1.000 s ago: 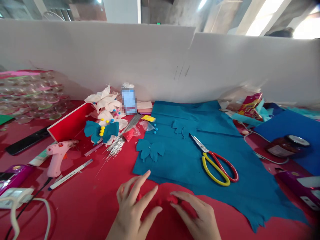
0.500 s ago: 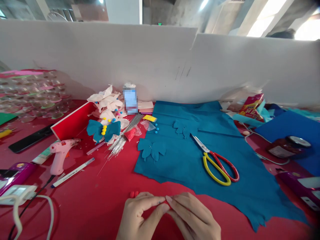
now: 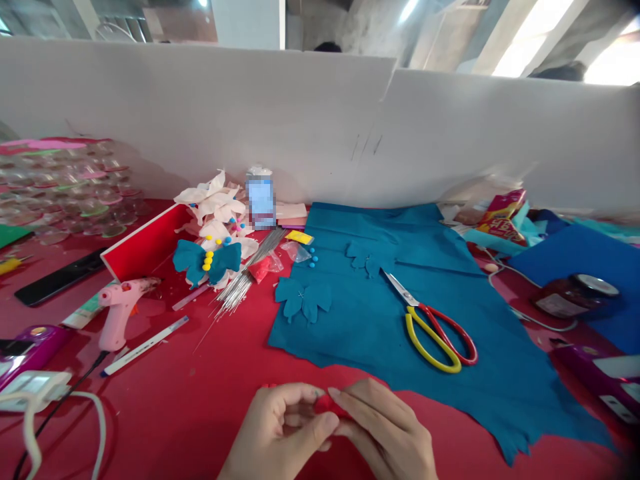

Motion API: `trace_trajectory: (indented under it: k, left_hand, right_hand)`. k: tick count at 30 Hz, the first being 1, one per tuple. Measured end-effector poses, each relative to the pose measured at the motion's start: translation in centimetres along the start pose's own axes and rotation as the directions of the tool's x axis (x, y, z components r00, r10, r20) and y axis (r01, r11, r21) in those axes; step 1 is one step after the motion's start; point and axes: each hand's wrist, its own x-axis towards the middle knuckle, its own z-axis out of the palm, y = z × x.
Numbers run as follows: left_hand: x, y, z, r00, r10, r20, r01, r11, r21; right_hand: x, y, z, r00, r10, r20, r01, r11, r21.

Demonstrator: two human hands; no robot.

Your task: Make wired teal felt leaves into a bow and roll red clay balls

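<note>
At the near edge of the red table, my left hand [image 3: 280, 427] and my right hand [image 3: 383, 423] meet fingertip to fingertip. Pinched between them is a small lump of red modelling clay [image 3: 326, 404], partly covered by the fingers. Just behind my left hand, a bit of red clay [image 3: 269, 385] shows on the table. Beyond the hands lies a teal cloth [image 3: 360, 333] with two butterfly-shaped pieces, one of them the nearer teal butterfly [image 3: 304, 299]. Scissors [image 3: 433, 327] with one yellow and one red handle rest on the cloth, blades slightly apart.
Left are a pink glue gun [image 3: 120, 310], a marker [image 3: 145, 345] and a finished butterfly [image 3: 187, 260] with yellow balls. Metal wires [image 3: 240, 287] lie beside a red packet [image 3: 260, 268]. A jar [image 3: 575, 295] stands right. A white partition [image 3: 200, 107] closes the back.
The fingers have shifted apart slightly, and more of the red clay shows between them. My left hand now covers more of the red bits behind it.
</note>
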Motion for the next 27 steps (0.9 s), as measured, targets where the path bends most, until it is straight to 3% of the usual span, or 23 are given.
trace_trajectory:
  k: [5,8,17,21,24,27]
  left_hand:
    - [0.7,0.0,-0.6,0.993,0.116,0.019,-0.117,0.961,0.251]
    - [0.7,0.1,-0.7,0.975,0.221,0.025,-0.218,0.927,0.304]
    - [-0.1,0.0,-0.7,0.973,0.215,-0.081,-0.211,0.976,0.052]
    - [-0.5,0.4,-0.2,0.959,0.26,-0.111,-0.244,0.959,0.142]
    - [-0.4,0.5,-0.2,0.95,0.303,-0.068,-0.278,0.926,0.254]
    - [0.0,0.3,-0.6,0.909,0.416,0.01,-0.386,0.835,0.393]
  right_hand:
    - [-0.1,-0.2,0.4,0.999,-0.048,0.016,0.049,0.996,-0.08]
    - [-0.1,-0.3,0.4,0.999,-0.036,-0.009,0.035,0.991,-0.128]
    - [-0.1,-0.8,-0.6,0.985,0.159,-0.067,-0.157,0.987,0.035]
    - [-0.2,-0.9,-0.7,0.981,0.186,-0.058,-0.181,0.98,0.086]
    - [-0.4,-1.0,-0.5,0.964,0.259,-0.064,-0.244,0.953,0.18]
    - [-0.8,-1.2,0.0,0.917,0.389,-0.093,-0.342,0.884,0.32]
